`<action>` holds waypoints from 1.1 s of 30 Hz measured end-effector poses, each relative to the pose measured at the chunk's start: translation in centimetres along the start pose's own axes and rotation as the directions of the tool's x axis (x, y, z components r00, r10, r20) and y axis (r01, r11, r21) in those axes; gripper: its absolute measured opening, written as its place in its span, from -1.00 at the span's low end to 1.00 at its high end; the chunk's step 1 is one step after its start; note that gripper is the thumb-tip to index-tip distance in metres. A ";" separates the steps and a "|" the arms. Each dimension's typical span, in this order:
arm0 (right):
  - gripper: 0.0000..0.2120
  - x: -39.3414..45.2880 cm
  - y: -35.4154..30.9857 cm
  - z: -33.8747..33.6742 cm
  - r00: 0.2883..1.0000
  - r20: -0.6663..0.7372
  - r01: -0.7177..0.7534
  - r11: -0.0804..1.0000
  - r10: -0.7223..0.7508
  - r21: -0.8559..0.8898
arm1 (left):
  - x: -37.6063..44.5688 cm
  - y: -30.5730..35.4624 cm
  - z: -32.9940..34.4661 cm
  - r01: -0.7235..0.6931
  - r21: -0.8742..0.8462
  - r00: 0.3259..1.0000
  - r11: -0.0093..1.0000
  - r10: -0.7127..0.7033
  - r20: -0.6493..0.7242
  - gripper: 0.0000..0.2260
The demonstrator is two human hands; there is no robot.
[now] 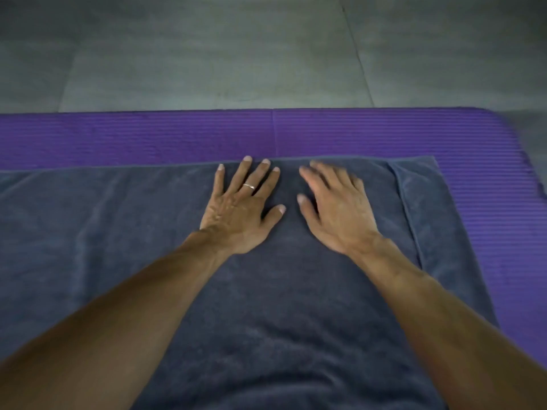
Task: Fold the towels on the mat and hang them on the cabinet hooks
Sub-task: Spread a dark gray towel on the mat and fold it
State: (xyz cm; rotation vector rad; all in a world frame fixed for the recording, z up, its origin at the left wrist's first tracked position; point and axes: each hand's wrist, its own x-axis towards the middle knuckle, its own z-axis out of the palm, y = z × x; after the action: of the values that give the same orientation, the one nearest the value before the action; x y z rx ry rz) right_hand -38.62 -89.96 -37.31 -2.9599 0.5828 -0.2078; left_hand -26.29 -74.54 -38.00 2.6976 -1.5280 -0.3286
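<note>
Head view: left hand (236, 211) and right hand (334, 208) spread flat on grey towel (118, 232) over purple mat (384, 131); no readable writing.

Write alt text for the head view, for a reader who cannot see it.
Two bare hands, the left hand and the right hand, lie flat with fingers spread on a dark grey towel near its far edge. The towel lies on a purple ribbed mat on a grey floor.
</note>
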 end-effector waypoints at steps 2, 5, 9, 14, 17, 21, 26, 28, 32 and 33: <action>-0.42 -0.2 0.2 0.4 0.982 0.180 -0.050 0.996 0.061 -0.068 | -0.7 -0.7 -0.6 -0.022 -0.011 0.999 1.000 0.023 0.030 -0.38; -0.38 1.5 -0.8 -0.3 0.937 0.282 -0.159 0.971 0.205 -0.178 | -4.1 -3.1 -1.5 -0.037 0.003 0.995 0.999 0.037 0.096 -0.39; -0.40 2.9 -8.6 -1.6 0.969 0.247 0.039 0.994 -0.012 -0.104 | -11.2 -9.3 -2.8 -0.194 0.195 0.964 0.961 0.151 0.217 -0.38; -0.36 3.7 -19.5 1.7 0.833 0.361 0.420 0.904 -0.420 0.083 | -19.6 -18.8 -4.4 -0.086 0.253 0.980 0.964 0.036 0.198 -0.31; -0.25 5.8 -20.9 3.2 0.857 0.442 0.307 0.951 -0.266 -0.023 | -24.7 -22.8 -4.1 0.128 0.148 0.989 0.981 -0.137 0.051 -0.34; -0.36 6.7 -24.6 2.3 0.875 0.465 0.227 0.962 -0.132 -0.153 | -31.7 -25.0 -2.2 0.315 -0.022 0.943 0.949 -0.315 -0.111 -0.38; -0.49 -2.1 -29.7 -1.6 0.639 0.322 0.729 0.683 -0.699 0.035 | -38.8 -21.0 1.1 -0.032 -0.112 0.966 0.993 0.002 -0.260 -0.47; -0.62 -6.9 -30.6 -2.2 0.545 0.326 0.794 0.600 -0.773 0.095 | -40.5 -19.1 2.4 -0.168 -0.124 0.954 0.978 0.129 -0.270 -0.51; -0.79 -14.6 -32.4 -1.4 0.774 0.313 0.497 0.834 -0.551 0.240 | -42.2 -17.2 4.2 -0.273 -0.103 0.923 0.956 0.230 -0.309 -0.73; -0.83 -16.4 -33.0 -1.1 0.823 0.284 0.428 0.865 -0.492 0.261 | -42.3 -17.4 4.2 -0.267 -0.090 0.923 0.960 0.228 -0.309 -0.76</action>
State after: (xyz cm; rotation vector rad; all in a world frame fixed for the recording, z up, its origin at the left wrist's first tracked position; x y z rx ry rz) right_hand -41.72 -53.46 -33.40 -2.7982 -0.2009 0.2054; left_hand -33.46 -29.22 -37.06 2.2910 -1.6622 -0.0120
